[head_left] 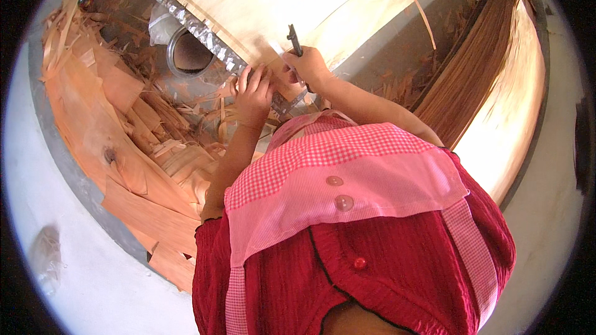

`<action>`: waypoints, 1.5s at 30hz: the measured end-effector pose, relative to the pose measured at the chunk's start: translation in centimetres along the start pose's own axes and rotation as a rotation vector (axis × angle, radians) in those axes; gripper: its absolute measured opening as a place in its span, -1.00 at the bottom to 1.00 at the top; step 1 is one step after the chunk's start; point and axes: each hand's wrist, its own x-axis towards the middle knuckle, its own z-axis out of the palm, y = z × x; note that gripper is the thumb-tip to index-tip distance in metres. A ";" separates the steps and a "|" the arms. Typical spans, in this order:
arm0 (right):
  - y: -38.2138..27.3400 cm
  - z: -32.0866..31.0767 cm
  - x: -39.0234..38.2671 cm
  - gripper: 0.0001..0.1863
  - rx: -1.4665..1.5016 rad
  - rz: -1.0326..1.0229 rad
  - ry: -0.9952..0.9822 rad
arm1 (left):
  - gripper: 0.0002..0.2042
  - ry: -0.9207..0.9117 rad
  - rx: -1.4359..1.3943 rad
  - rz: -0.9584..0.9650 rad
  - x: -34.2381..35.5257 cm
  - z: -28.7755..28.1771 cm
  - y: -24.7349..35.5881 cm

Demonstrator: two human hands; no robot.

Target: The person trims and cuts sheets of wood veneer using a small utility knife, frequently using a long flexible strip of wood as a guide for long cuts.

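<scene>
A slim black-handled tool (293, 38) is in my right hand (309, 67), closed round it, with its upper end sticking out above the fist. Its working end is blurred and partly hidden, so I cannot tell its exact kind. My left hand (253, 96) lies with fingers apart at the table's near left corner, beside a small piece of wood veneer (289, 89). Beyond both hands a large pale veneer sheet (267, 0) covers the tabletop, brightly lit. A worn, mottled edge (186, 17) runs along the table's left side.
Heaped orange-brown veneer scraps (93, 118) lie at the left. A round container (191, 53) and a whitish plastic bag (162, 25) stand beside the table. To the right is a stack of dark veneer strips (472, 74). One thin strip (419, 6) hangs over the far right edge.
</scene>
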 end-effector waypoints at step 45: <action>-2.9 -20.6 6.3 -0.77 -0.728 -0.102 0.113 | -0.52 -0.321 0.145 0.420 11.9 4.0 6.8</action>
